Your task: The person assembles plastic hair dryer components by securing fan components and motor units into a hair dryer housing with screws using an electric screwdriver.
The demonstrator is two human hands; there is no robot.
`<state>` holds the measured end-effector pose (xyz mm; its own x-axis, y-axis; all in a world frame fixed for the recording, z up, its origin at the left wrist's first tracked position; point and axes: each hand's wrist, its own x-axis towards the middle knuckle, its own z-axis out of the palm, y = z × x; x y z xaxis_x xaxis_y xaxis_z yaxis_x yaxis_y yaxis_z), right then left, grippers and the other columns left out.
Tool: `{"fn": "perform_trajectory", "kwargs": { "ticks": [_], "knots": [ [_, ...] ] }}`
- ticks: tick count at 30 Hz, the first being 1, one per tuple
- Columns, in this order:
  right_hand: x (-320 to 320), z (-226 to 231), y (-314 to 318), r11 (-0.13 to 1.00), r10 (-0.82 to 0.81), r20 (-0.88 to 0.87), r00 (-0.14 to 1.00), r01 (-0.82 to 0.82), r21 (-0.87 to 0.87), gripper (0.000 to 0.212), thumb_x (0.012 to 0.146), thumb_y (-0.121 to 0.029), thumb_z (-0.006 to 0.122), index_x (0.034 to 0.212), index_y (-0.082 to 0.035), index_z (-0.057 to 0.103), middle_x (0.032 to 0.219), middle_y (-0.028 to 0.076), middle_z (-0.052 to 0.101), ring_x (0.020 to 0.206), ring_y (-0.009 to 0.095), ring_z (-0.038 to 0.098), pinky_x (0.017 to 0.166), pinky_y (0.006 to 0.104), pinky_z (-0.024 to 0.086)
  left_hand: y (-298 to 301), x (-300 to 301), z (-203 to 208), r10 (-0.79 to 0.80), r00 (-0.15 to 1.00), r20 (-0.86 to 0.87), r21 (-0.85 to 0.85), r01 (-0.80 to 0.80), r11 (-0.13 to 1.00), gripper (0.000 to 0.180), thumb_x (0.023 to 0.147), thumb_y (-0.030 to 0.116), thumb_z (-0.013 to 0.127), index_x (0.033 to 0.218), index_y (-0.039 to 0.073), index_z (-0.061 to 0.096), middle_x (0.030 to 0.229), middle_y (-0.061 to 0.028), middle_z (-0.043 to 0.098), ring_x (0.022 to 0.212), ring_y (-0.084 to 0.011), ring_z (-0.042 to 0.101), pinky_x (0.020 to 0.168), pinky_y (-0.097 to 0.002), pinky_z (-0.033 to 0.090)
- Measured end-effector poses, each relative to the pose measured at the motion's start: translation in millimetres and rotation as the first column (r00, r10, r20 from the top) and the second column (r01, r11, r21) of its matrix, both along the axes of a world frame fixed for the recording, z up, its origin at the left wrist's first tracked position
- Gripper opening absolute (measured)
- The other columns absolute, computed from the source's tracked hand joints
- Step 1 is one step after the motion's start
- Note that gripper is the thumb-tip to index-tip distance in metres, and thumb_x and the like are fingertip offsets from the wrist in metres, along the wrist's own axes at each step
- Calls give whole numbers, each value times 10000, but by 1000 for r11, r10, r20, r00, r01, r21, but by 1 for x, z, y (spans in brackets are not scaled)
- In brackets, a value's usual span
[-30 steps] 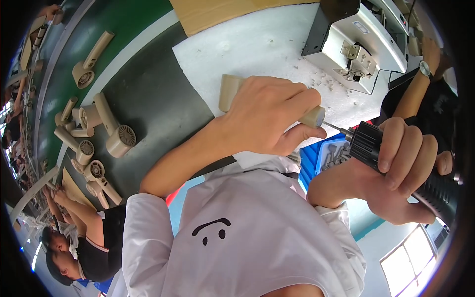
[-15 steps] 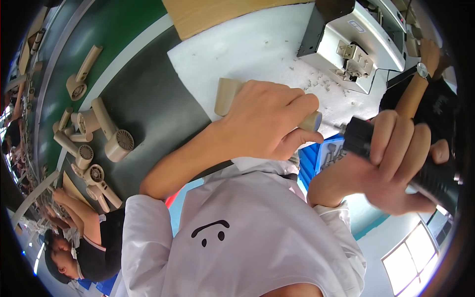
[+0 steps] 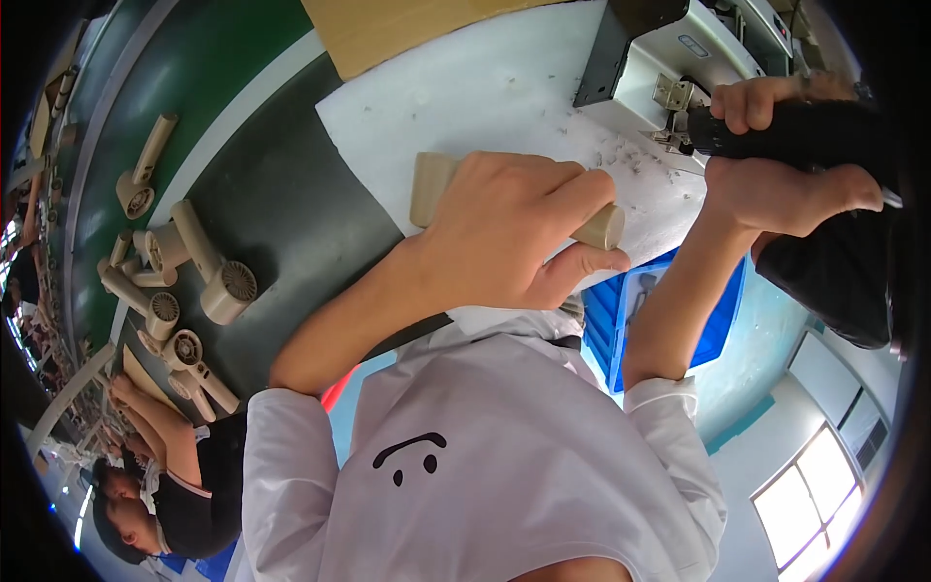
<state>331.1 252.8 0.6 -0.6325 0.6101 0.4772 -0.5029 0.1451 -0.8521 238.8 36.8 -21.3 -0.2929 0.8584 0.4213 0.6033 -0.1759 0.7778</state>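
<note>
My left hand [image 3: 529, 228] is wrapped round a beige hair dryer [image 3: 433, 189]. One end sticks out past the knuckles and a round end shows by the thumb; the middle is hidden under the fingers. Held just above the white mat [image 3: 465, 92], it lies roughly level. My right hand [image 3: 776, 184] grips a black electric screwdriver [image 3: 800, 131]. The screwdriver's front end is at the metal pick-up block of a silver screw feeder [image 3: 669, 58]; its bit cannot be made out.
Loose screws lie scattered over the mat near the feeder. A blue bin [image 3: 606, 330] stands below my right forearm. Several beige hair dryers [image 3: 231, 291] lie on the dark bench and green belt at left. A person [image 3: 175, 466] works at lower left; another stands at right.
My right hand has carried the screwdriver up and away from the hair dryer to the screw feeder. My left hand keeps its hold, and the dryer's end has turned slightly.
</note>
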Motion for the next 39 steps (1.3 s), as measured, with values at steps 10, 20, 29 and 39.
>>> {"fn": "perform_trajectory", "kwargs": {
  "ticks": [10,20,29,39],
  "knots": [
    [31,41,-65,944,159,-243,957,-220,-247,532,810,-530,496,1044,-60,583,627,-63,446,555,60,415,548,228,339,-2,-1,-5,53,999,-1,67,-53,996,318,722,295,785,787,57,584,590,-40,541,456,-204,466,418,-273,353],
    [31,45,-82,933,207,-304,930,-281,-226,495,827,-469,522,1067,-36,539,634,-52,481,550,55,453,557,219,357,-3,-2,-5,84,996,21,68,-85,994,314,710,283,791,800,53,597,589,-39,544,461,-199,472,420,-271,361],
    [13,37,-86,916,249,-301,921,-325,-237,501,845,-477,459,1069,-36,538,627,-42,473,532,62,439,544,229,365,-5,-7,-5,77,996,40,1,-77,997,323,711,294,789,809,53,598,586,-34,540,454,-181,475,411,-270,361],
    [22,33,-71,939,186,-306,934,-260,-226,573,869,-610,530,1096,-102,392,624,-18,430,531,78,428,551,222,368,-1,-51,19,294,943,-157,-106,-312,944,233,767,247,715,823,44,615,625,-99,609,500,-279,579,472,-332,440]
  ]
}}
